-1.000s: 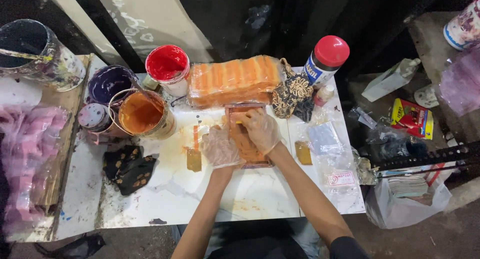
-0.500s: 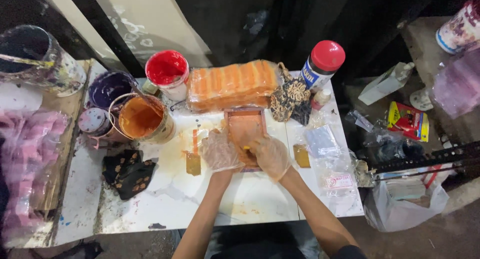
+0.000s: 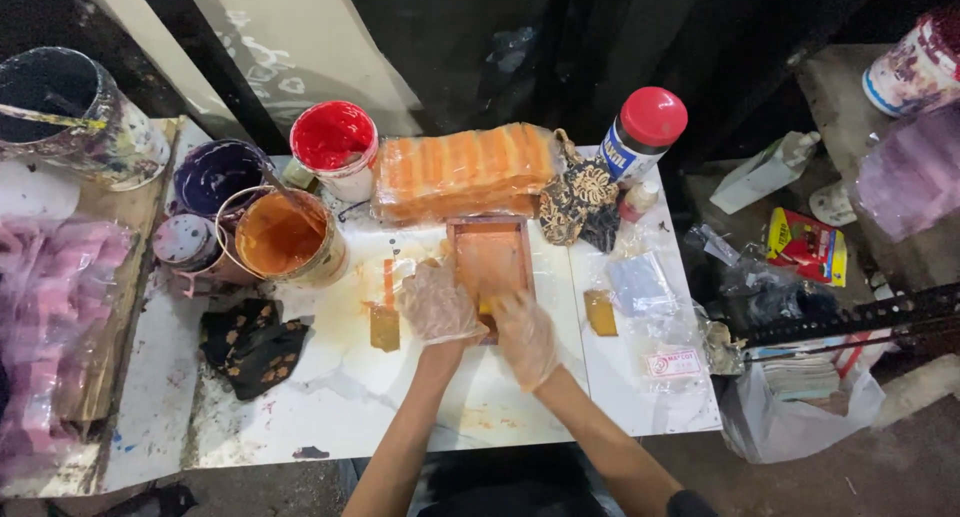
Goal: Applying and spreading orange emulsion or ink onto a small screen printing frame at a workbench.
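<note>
Pressing gloved left hand (image 3: 438, 302) and right hand (image 3: 524, 337) on small orange-stained wooden frame (image 3: 490, 260), grips closed around its near edge, orange wrapped package (image 3: 462, 170) behind.

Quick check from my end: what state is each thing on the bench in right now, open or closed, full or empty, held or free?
Small wooden-framed printing screen: flat on table, orange-stained, held.
Left hand: clear glove, on frame's left edge.
Right hand: gloved, at frame's near edge.
Red paint tub: open.
Orange paint tub: open.
Purple paint tub: open.
Red-capped white bottle: capped, upright.
Plastic-wrapped orange stack: wrapped.
</note>
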